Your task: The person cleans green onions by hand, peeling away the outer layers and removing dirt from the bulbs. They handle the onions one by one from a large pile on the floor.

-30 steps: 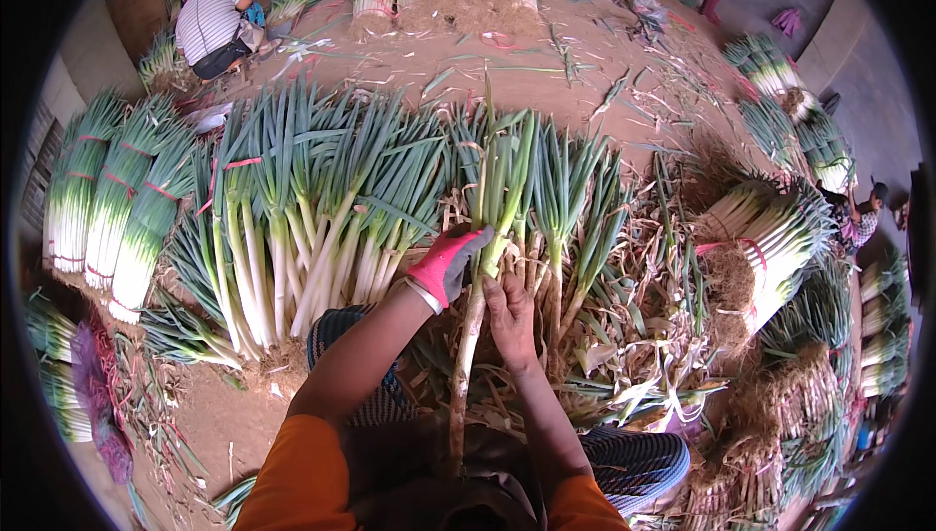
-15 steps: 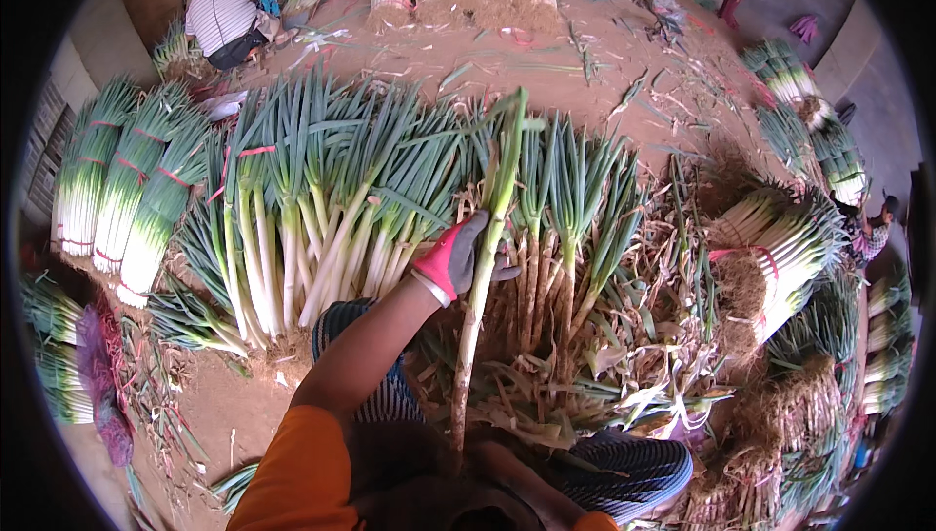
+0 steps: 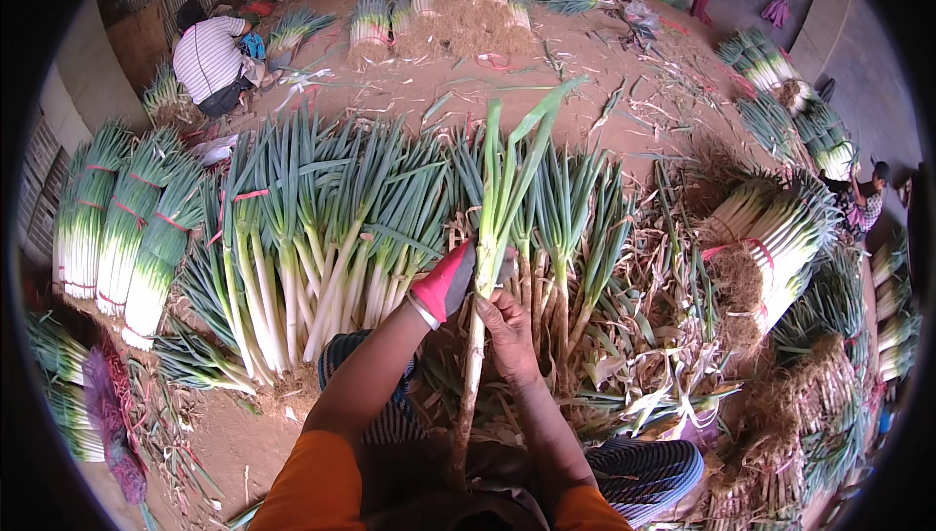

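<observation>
In my head view, the gloved left hand [image 3: 449, 280] has its grip wrapped round a long onion stalk [image 3: 486, 274], tilted, its leaves before other onions [image 3: 562, 229]. I see the bare right hand [image 3: 510, 332] pinching that stalk just below.

Head-worn left fisheye of a side-by-side pair, upright, unmirrored, very wide; looks steeply down and forward from above, forearms [image 3: 366, 375] in from the lower edge, hands [image 3: 511, 336] near the lens around mid-frame, floor [image 3: 380, 92] receding far off toward the top, straight edges bending toward the dark round rim
</observation>
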`<state>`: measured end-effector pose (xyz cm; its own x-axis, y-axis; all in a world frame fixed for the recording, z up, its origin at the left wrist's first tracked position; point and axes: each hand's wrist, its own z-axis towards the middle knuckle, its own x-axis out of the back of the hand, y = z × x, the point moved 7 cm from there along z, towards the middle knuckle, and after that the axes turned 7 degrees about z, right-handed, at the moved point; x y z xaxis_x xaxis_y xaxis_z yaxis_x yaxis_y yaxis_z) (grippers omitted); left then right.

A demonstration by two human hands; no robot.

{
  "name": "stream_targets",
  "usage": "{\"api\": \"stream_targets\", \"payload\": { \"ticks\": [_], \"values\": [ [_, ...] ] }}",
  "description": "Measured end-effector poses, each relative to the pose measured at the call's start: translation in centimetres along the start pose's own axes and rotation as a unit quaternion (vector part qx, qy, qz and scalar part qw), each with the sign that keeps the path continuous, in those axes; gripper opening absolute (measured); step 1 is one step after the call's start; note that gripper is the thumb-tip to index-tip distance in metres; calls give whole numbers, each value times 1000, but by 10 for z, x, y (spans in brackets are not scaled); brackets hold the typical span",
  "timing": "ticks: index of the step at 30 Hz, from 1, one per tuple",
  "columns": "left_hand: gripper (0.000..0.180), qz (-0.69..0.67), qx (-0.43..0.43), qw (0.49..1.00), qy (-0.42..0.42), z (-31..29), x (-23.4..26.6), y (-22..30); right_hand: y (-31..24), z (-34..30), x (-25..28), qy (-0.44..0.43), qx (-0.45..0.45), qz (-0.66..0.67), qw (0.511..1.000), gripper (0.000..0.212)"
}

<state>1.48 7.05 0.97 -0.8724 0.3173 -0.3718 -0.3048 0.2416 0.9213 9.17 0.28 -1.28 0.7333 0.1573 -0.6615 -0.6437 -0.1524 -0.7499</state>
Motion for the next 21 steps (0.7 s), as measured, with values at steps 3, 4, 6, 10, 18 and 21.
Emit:
{"api": "stream_targets", "payload": {
  "ticks": [3,4,6,10,18,21],
  "values": [
    [54,-35,-15,996,78,-5,21,-3,-10,0,15,59,106,-165,979,16],
    [48,-5,7,998,56,-8,24,-4,-12,0,19,71,144,-204,966,18],
    [38,-19,13,999,29,-4,31,-21,-15,2,9,70,101,-258,958,19],
    [28,91,-33,993,71,-8,19,-17,-19,8,17,70,83,-246,963,23],
    [28,-28,15,996,89,-13,9,-15,-13,7,20,101,132,-176,970,28],
    [30,-74,25,995,59,-12,6,-18,0,3,22,148,121,-63,980,29]
  ]
}}
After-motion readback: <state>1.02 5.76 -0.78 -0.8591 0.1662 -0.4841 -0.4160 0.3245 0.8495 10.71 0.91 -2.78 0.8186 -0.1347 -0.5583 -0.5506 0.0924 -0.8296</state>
